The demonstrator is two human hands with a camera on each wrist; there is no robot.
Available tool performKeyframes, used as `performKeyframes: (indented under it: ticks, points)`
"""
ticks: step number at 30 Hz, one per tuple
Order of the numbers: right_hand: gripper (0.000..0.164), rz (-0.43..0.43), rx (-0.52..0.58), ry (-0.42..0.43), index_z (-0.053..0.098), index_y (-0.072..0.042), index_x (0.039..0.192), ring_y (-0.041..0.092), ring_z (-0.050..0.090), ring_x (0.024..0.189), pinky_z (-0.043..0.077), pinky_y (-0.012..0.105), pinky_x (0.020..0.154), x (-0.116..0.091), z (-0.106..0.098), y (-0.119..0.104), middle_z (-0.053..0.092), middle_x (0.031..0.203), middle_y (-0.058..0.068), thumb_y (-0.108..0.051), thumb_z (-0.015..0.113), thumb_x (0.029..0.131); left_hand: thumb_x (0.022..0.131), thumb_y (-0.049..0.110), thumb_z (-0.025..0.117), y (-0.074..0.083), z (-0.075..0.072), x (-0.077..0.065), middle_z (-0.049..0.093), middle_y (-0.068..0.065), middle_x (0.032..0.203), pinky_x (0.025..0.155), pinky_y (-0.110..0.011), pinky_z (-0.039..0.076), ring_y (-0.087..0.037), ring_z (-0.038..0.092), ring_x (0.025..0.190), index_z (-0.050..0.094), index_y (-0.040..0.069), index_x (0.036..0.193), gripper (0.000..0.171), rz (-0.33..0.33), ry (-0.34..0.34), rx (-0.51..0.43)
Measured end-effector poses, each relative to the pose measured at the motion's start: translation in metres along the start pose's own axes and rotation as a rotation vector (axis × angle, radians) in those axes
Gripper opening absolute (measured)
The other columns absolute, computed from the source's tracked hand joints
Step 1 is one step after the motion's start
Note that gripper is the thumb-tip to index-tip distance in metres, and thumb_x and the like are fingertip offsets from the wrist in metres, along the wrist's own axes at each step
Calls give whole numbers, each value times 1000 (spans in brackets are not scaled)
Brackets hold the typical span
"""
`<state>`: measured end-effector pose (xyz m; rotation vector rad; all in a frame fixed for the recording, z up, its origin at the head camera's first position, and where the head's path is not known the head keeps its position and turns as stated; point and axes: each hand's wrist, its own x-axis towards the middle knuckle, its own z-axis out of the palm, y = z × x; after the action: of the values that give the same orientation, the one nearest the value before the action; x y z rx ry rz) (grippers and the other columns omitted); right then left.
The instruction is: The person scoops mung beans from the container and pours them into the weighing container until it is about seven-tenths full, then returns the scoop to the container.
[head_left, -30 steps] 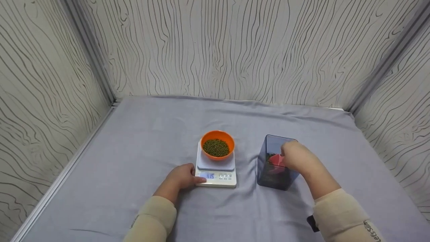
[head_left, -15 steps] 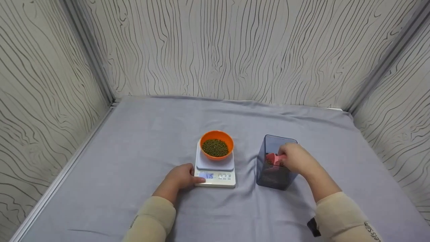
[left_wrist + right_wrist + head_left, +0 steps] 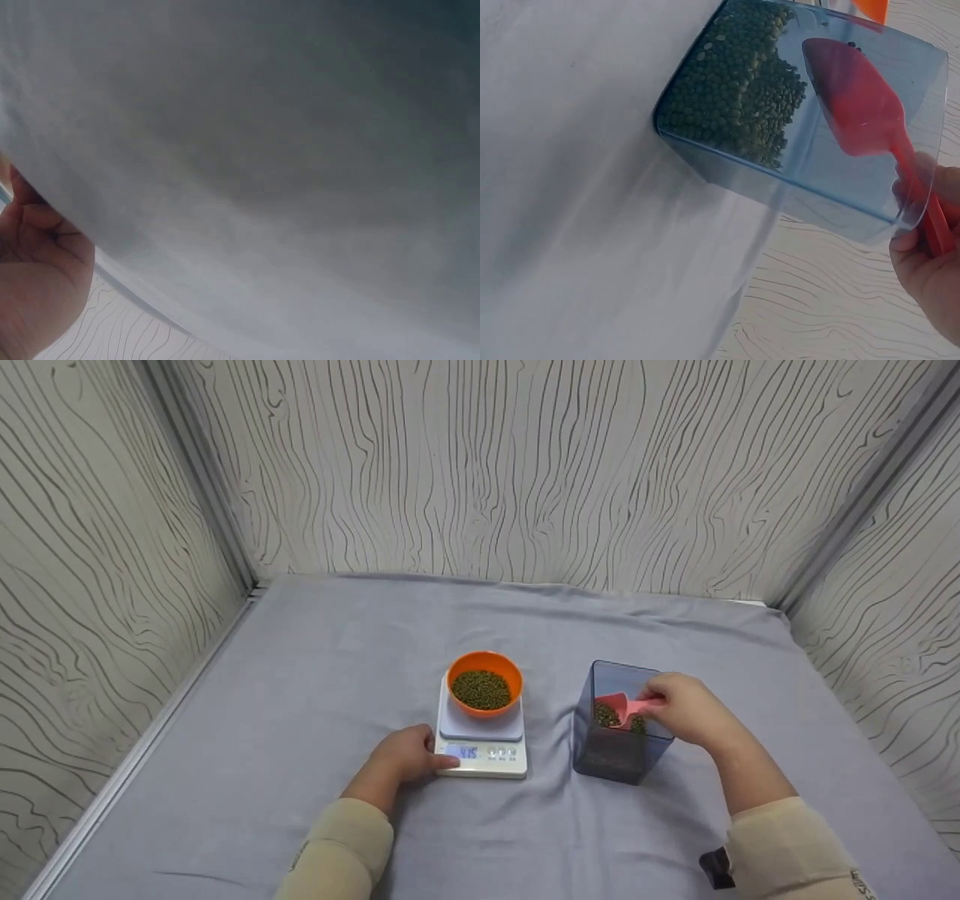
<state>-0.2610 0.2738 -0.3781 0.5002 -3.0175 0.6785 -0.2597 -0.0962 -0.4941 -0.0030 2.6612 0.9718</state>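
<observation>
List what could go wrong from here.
Spill: the right hand holds the pink scoop inside the container of beans; any it lifts out might scatter on the cloth.
False reading: the left hand has its thumb on the scale by the display, so pressing might skew the weight.

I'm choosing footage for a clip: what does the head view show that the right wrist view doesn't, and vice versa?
Only head: the left hand touching the scale, its display, and beans inside the orange bowl.
Only right wrist: a visible gap between the scoop and the bean heap.
Both: the container and the right hand gripping the scoop.
</observation>
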Motion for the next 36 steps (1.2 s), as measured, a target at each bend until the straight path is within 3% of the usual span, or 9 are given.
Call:
performKeyframes:
  ticks: [7, 15, 24, 36]
  points:
    - [11, 94, 96, -6, 66, -5, 83, 17, 47, 70, 40, 31, 60, -8, -3, 8, 56, 78, 4, -16, 69, 81, 67, 49, 75, 1, 0, -1, 47, -1, 68, 59, -31, 34, -19, 45, 66, 51, 13, 77, 45, 4, -4, -1]
    - [13, 149, 186, 13, 66, -3, 89, 19, 48, 75, 42, 31, 64, -13, -5, 16, 57, 86, 8, -13, 68, 81, 68, 46, 76, 0, -2, -2, 47, 0, 68, 60, -31, 35, -18, 45, 66, 51, 12, 77, 44, 56, 17, 5]
    - [22, 156, 267, 120, 66, 0, 94, 13, 49, 76, 42, 25, 64, -20, -1, 31, 59, 93, 10, -19, 68, 83, 68, 47, 76, -2, -1, 0, 48, 0, 69, 60, -31, 35, -18, 45, 66, 51, 12, 78, 43, 52, 16, 7]
    - [34, 169, 406, 141, 63, 3, 100, 5, 55, 79, 46, 19, 70, -28, 3, 47, 61, 95, 9, -26, 67, 83, 68, 46, 76, -1, -1, -2, 48, -1, 69, 60, -31, 35, -18, 45, 66, 51, 12, 78, 43, 39, 14, -5]
